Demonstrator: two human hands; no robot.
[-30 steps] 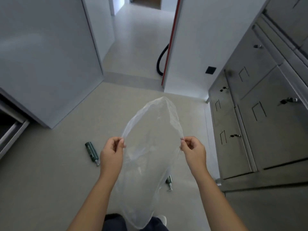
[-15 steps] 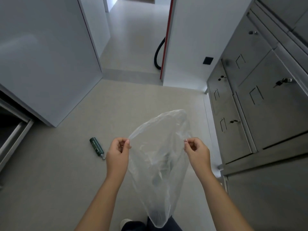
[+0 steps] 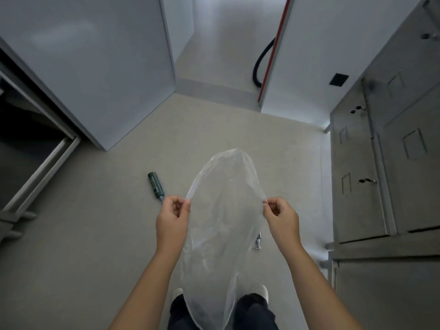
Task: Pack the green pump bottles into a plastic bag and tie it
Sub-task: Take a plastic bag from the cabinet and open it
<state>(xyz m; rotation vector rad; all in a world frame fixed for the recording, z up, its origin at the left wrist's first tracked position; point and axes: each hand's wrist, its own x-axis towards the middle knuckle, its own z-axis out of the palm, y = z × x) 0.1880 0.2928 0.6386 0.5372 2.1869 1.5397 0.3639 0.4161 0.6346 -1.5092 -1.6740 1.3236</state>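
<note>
Beige floor (image 3: 100,258); steel cabinets (image 3: 390,163) (keyed) at right

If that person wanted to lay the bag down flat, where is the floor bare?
Bare floor lies ahead of the plastic bag, between the white wall and the metal cabinets, and left of the green pump bottle. It is crowded beside the right hand, where a second bottle's pump shows.
</note>
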